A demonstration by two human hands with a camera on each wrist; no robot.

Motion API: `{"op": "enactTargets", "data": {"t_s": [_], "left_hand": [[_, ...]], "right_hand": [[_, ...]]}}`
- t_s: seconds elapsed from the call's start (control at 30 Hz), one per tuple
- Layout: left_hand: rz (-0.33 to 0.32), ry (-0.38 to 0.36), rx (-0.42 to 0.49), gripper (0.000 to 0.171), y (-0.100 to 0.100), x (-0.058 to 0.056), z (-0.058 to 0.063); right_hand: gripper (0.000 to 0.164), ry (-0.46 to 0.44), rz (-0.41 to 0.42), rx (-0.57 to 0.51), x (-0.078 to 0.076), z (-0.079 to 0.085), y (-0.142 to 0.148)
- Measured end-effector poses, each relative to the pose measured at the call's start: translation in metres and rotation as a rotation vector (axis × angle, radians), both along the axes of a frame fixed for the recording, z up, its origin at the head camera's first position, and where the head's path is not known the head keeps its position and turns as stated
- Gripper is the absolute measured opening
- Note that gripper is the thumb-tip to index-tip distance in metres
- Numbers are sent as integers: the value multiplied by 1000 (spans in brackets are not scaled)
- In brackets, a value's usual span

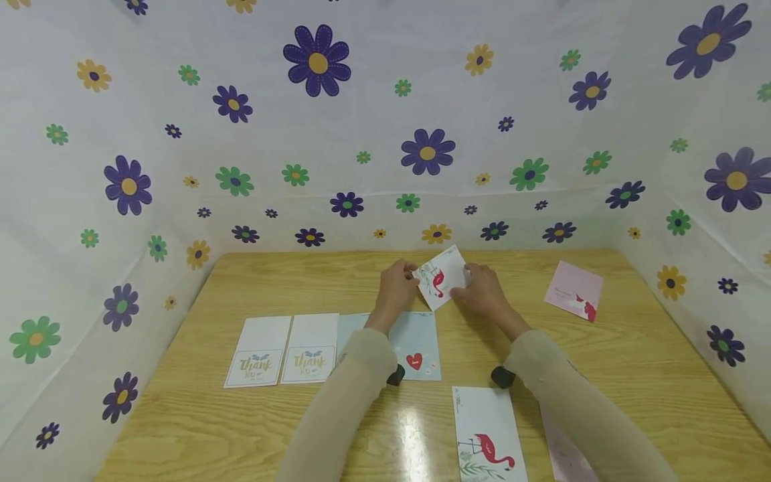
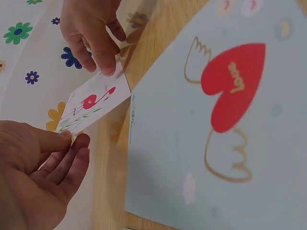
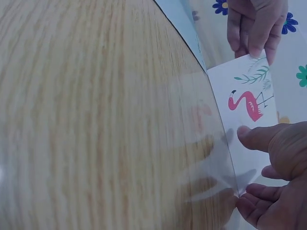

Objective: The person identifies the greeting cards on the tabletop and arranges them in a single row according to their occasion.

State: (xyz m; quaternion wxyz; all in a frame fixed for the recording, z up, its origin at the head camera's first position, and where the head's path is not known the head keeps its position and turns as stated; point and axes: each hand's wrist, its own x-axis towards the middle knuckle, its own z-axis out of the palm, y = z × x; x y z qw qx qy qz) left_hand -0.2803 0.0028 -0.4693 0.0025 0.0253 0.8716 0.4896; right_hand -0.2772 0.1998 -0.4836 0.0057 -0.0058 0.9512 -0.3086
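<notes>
Held up over the back middle of the table is a white flamingo card point(image 1: 442, 278), tilted, its printed side showing. My left hand point(image 1: 396, 292) pinches its left corner between thumb and fingers, plainly seen in the left wrist view. On the opposite edge, my right hand point(image 1: 484, 292) grips the card, with the thumb on the printed face and the other fingers at the edge in the right wrist view. Just below the held card lies a light blue card with a red winged heart point(image 2: 235, 88), partly covered by my left arm in the head view.
Two white thank-you cards point(image 1: 257, 351) lie side by side at left. Another flamingo card point(image 1: 489, 428) lies near the front. One pink card point(image 1: 575, 291) is at the back right, and a second pink card point(image 1: 563, 438) is partly under my right sleeve. A flower-patterned cloth point(image 1: 373, 120) encloses the table.
</notes>
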Motion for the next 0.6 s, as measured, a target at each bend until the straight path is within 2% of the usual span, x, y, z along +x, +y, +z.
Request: {"op": "enactTargets", "data": {"t_s": [0.43,0.6], "left_hand": [[30,21,143,21,4,10,8],[56,-4,173,23,2,13,8]], "right_hand": [[74,24,-7,-133,4,0,14],[74,33,-11,-176,8,1,20]]}}
